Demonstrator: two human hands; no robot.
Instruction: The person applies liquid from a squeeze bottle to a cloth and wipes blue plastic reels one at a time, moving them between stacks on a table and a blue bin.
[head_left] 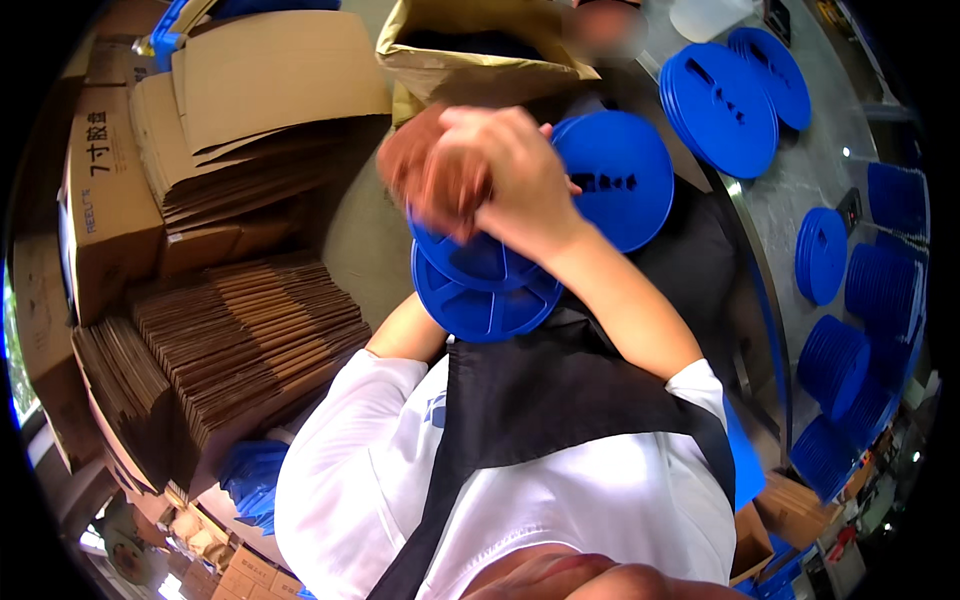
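Observation:
In my right hand (515,170) is a crumpled reddish-brown cloth (435,175), its edges blurred by motion. My fingers are closed round it above blue plastic reels (485,310) with spoked openings, which overlap at my lap. My left forearm (408,328) passes behind these reels; the hand itself is hidden by them and the cloth, so its fingers do not show. Just beyond my right wrist, another stack of blue reels (625,195) leans over my dark apron (560,385).
Stacked flat cardboard (250,330) and a carton (110,190) fill the left. An open yellowish bag (480,70) stands ahead. Blue discs (720,110) and several reel stacks (835,365) sit on the curved grey table (790,170) at right.

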